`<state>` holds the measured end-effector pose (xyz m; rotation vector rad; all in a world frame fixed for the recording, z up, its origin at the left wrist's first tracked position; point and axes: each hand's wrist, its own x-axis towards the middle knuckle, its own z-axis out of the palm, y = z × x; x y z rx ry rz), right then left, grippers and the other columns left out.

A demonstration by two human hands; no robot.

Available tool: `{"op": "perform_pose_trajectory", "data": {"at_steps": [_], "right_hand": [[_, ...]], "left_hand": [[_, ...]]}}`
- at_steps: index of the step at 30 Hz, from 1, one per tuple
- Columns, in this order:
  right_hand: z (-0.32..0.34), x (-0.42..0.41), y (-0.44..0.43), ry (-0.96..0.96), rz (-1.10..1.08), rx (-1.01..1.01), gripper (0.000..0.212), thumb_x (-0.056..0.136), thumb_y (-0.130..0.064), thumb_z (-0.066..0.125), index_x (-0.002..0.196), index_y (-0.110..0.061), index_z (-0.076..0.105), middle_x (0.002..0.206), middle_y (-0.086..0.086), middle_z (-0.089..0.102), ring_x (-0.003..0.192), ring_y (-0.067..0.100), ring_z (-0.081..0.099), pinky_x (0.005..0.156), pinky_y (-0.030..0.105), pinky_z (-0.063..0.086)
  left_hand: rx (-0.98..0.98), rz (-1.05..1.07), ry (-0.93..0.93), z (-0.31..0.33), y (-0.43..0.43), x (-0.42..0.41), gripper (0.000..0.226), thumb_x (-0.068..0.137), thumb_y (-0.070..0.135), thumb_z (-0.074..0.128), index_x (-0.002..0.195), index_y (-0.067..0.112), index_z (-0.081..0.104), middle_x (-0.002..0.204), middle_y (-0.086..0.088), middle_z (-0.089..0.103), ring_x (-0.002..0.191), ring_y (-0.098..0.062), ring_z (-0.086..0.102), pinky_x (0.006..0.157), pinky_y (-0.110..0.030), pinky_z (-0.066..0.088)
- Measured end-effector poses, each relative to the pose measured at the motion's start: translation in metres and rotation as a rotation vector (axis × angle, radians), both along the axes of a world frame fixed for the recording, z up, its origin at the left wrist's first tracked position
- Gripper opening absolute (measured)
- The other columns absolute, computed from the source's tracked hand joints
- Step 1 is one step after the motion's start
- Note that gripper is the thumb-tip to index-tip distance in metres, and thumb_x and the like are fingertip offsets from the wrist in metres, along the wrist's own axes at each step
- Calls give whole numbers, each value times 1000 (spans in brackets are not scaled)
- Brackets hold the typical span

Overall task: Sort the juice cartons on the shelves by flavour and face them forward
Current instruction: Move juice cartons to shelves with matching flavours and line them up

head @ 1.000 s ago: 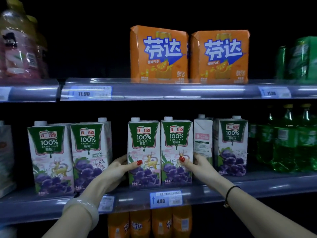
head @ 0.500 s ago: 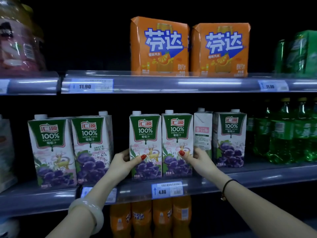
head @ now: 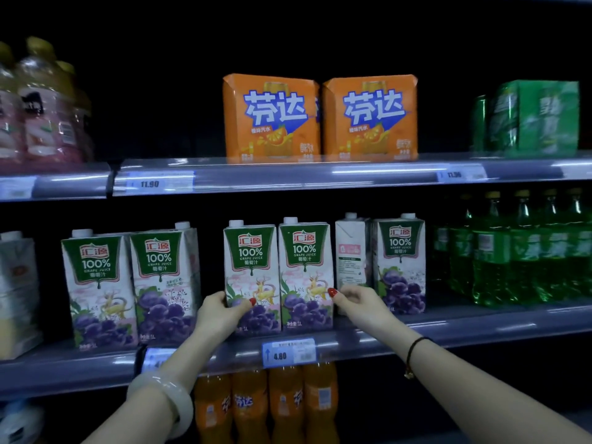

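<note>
Since a second ago both hands have slid a bit lower on the middle two cartons, the pair looks nudged slightly toward the left, and my view has tipped so the top shelf sits lower in frame. Left hand (head: 221, 312) grips the left middle carton (head: 251, 261), fingers wrapped round its left side, thumb low on the front. Right hand (head: 358, 302) pinches the right middle carton (head: 304, 261) at its lower right edge, thumb on the front, fingers curled round the side; I can't see how far they reach behind. Both cartons stand upright on the middle shelf (head: 480, 322), touching each other, grape fronts facing me. Progress, my read: five grape fronts showing, namely the left group (head: 96, 283) of two, the held two, and the end carton (head: 400, 261) at right. Still to do: the sideways carton (head: 350, 251), between the right middle carton and the end carton, shows a white panel with small print and a pink patch. Flavour unclear from here; it needs turning, maybe moving. There is also a gap between the left group and the held pair. The edge carton (head: 16, 283) is cut off at far left, blurred, flavour unreadable. Anything behind the front row is lost in the dark. Orange packs (head: 272, 120) above and green bottles (head: 499, 251) at right aren't cartons; I'd leave them.
</note>
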<state>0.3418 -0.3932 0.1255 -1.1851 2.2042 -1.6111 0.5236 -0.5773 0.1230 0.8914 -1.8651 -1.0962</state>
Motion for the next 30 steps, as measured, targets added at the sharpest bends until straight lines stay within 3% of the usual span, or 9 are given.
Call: {"op": "perform_pose_trajectory", "data": {"at_steps": [1,3,6,10,15,17,23,27,30], "right_hand": [[1,-3,8,-1,4,-9,40,92,-30,57,119,-1,60,120,9,64,112,22,59,97,33,46],[0,-7,25,-4,-3,-12,41,92,-30,57,121,0,57,118,9,63,106,21,60,86,27,49],[-5,-18,53,13,-11,18,36,91,-32,59,111,-2,64,99,9,68,90,18,63,75,30,47],[-13,-31,94,-34,13,15,33,90,-28,61,108,0,64,101,12,68,103,30,64,94,41,50],[-21,-44,143,-55,64,52,33,90,-32,61,110,-5,62,99,9,67,99,26,65,86,36,50],[-21,-51,159,-85,72,53,34,89,-33,61,110,-6,59,101,12,67,98,26,66,85,36,51],[-13,-82,188,-92,26,13,27,90,-25,61,106,-3,60,88,10,64,86,24,64,78,34,50],[-8,-106,184,-112,-14,1,25,90,-27,61,103,-6,60,94,12,67,95,30,67,82,38,52],[-3,-121,170,-111,-26,3,31,88,-31,63,106,-5,62,98,15,69,96,30,67,82,37,51]], "left_hand": [[14,25,-11,0,7,0,29,81,17,73,102,1,61,88,-9,68,83,-25,64,76,-36,51],[18,96,-23,1,25,0,32,80,17,74,103,1,60,96,-14,67,94,-33,64,85,-41,49],[33,151,-15,0,60,-3,36,80,17,74,108,-1,61,110,-19,66,102,-33,62,92,-40,49],[85,17,-61,-1,122,-13,55,83,19,71,130,-2,51,127,-17,57,108,-30,58,91,-40,50],[90,-173,-155,-1,187,-34,27,85,25,69,104,6,65,104,-11,69,97,-21,67,90,-39,53],[126,-198,-165,1,203,-43,27,85,28,68,104,8,66,102,-10,69,97,-19,67,91,-43,54],[147,-210,-108,15,217,-75,23,86,27,67,101,9,66,104,-8,69,93,-15,68,76,-33,54],[137,-210,-105,19,205,-99,22,88,27,65,100,9,65,104,-7,70,94,-15,67,74,-34,51],[168,-221,-69,21,188,-116,32,86,24,67,111,4,62,108,-11,68,98,-19,65,84,-37,53]]}}
